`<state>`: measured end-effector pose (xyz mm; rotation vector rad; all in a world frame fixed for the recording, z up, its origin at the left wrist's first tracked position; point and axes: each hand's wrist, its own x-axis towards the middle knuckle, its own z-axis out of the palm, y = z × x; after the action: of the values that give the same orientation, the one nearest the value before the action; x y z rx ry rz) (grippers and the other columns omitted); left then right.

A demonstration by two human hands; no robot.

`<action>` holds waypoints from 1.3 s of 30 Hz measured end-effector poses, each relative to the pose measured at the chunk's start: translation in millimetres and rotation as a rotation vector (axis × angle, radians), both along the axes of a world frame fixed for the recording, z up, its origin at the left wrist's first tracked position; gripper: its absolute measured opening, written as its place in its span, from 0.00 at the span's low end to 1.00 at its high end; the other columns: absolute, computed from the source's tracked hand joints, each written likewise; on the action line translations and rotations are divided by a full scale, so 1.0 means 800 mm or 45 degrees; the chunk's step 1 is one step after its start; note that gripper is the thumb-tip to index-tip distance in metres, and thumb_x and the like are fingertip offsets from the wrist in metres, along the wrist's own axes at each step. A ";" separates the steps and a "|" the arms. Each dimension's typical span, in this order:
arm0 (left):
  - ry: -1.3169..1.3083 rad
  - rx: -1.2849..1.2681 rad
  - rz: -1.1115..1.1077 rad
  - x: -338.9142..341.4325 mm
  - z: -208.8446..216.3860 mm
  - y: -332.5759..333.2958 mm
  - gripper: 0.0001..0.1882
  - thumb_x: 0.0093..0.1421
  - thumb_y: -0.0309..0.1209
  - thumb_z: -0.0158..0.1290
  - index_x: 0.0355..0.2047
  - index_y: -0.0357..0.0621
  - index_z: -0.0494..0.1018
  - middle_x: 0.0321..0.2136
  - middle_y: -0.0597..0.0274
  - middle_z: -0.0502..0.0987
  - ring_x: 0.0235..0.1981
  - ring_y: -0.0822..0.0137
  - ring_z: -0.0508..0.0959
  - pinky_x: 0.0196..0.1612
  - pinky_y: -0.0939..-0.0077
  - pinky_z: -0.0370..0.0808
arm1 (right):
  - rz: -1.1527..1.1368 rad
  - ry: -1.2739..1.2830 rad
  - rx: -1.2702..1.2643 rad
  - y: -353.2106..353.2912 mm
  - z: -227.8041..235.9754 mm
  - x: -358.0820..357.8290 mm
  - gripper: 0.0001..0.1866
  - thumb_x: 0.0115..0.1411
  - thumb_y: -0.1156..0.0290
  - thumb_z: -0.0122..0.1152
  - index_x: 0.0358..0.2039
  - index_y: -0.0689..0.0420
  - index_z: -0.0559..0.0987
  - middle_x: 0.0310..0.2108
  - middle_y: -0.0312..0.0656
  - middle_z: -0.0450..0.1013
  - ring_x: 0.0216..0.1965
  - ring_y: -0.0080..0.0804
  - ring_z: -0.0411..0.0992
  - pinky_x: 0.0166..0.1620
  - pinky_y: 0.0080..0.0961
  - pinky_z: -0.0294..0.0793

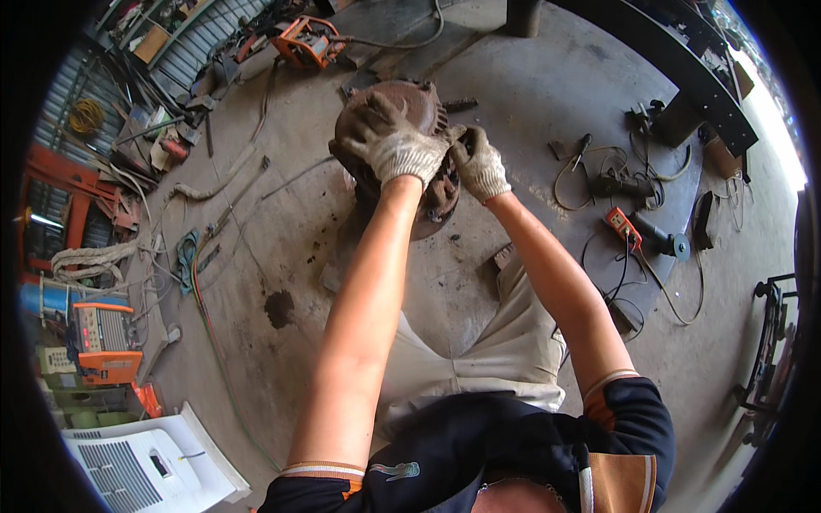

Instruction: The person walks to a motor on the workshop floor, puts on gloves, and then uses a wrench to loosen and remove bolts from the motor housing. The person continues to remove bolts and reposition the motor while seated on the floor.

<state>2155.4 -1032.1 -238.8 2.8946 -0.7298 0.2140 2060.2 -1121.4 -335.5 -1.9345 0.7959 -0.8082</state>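
Note:
A rusty, round, finned metal housing, looking like an electric motor, stands on the floor in front of my knees. My left hand, in a dirty white knit glove, rests on its top with the fingers spread. My right hand, gloved the same way, is at the housing's right edge, close to the left hand's wrist. Its fingers are pinched together; whatever is between them is too small to make out. Below both hands, the housing's lower front is partly hidden by my left forearm. A short dark bar lies just beyond it.
On the right, an angle grinder, an orange socket box and another power tool lie among cables on a steel plate. A dark steel beam spans the far right. Orange welding machines and hoses lie left and behind.

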 end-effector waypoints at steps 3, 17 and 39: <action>-0.127 0.063 -0.075 0.002 -0.012 0.002 0.71 0.51 0.77 0.51 0.75 0.36 0.34 0.73 0.34 0.48 0.75 0.40 0.49 0.72 0.35 0.41 | 0.034 -0.096 0.043 -0.003 -0.016 -0.001 0.23 0.69 0.56 0.58 0.54 0.61 0.75 0.48 0.56 0.79 0.50 0.49 0.79 0.52 0.40 0.77; -0.443 -0.312 -0.378 0.039 -0.058 0.018 0.58 0.56 0.63 0.55 0.73 0.34 0.49 0.67 0.23 0.57 0.71 0.31 0.55 0.72 0.41 0.48 | 0.263 -0.411 1.241 -0.053 -0.006 -0.002 0.21 0.74 0.51 0.52 0.42 0.58 0.77 0.33 0.41 0.77 0.28 0.28 0.72 0.33 0.29 0.75; -0.436 -0.292 -0.371 0.031 -0.047 0.021 0.62 0.54 0.67 0.56 0.72 0.30 0.47 0.67 0.23 0.57 0.70 0.31 0.56 0.71 0.41 0.50 | 0.596 0.270 -0.751 -0.044 0.024 -0.020 0.16 0.61 0.66 0.64 0.49 0.53 0.80 0.44 0.53 0.74 0.46 0.53 0.77 0.48 0.43 0.79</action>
<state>2180.2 -1015.2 -276.5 2.5229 -1.0888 0.7159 2044.3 -1156.9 -316.7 -2.6275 0.1933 -0.5880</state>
